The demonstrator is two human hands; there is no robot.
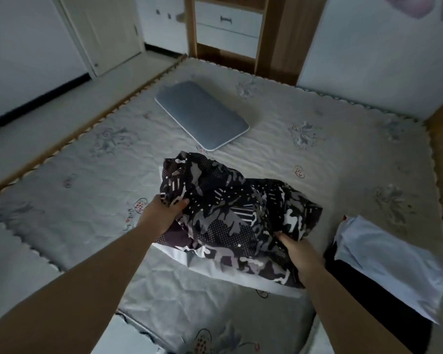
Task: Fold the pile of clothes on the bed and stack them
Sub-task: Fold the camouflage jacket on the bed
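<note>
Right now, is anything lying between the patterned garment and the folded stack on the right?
Nothing visible. Both hands grip the patterned garment, and only bare bedspread separates it from the white and black folded stack at its right.

Matt patterned cloth garment [230, 213], crumpled

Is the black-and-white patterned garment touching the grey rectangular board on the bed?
Apart. The head view shows a strip of bare bedcover between the black-and-white patterned garment and the grey rectangular board.

Dim room: white walls [384, 60], a closed door [108, 29], and a wooden drawer unit [228, 26] behind.
</note>
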